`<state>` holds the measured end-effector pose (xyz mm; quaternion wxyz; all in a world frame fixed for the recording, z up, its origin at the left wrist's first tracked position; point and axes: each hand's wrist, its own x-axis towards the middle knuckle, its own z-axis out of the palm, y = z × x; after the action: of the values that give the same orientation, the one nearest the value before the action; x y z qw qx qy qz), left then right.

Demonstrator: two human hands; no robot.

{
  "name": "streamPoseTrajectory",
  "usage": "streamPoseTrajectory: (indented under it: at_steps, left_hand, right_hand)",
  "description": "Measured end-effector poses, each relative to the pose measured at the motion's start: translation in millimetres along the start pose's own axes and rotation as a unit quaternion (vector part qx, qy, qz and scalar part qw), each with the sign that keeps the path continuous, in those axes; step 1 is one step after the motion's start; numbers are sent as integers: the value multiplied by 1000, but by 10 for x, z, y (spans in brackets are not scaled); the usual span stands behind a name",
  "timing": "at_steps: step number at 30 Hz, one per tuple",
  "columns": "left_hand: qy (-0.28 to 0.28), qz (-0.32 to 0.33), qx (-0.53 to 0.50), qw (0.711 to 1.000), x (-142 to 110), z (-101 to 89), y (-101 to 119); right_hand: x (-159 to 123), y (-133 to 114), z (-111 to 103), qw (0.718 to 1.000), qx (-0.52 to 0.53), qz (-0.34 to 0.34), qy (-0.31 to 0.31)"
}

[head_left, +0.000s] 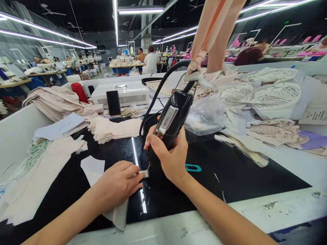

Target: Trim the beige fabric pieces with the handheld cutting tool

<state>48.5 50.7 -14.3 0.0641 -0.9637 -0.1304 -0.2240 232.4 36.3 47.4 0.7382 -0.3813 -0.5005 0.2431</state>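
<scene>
My right hand (172, 158) is wrapped round a black handheld electric cutter (177, 102) with a metal lever on its side. The tool points down, and its tip is close to the fingertips of my left hand (121, 183). Pale strips of cloth (213, 34) tied at its top run upward, and a black cord (163, 83) loops off to the left. Under my left hand, fingers together, lies a pale fabric piece (120, 216); its small end shows beyond the fingertips. A white cut piece (93, 168) lies left of that hand. A teal-handled tool (193, 167) rests beside my right wrist.
Stacked pale fabric pieces (117, 128) and paper sheets (60, 126) lie at left. Behind stand a white vented box (122, 93) and a phone (113, 102). Lace-patterned pieces (273, 97) and a clear plastic bag (205, 115) fill the right. Other people sit farther off.
</scene>
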Motion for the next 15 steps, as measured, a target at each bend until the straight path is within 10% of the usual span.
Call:
streamPoseTrajectory:
  at_steps: [15]
  left_hand:
    - [10, -9, 20, 1000, -28, -13, 38]
  right_hand:
    - [-10, 21, -4, 1000, 5, 5, -13]
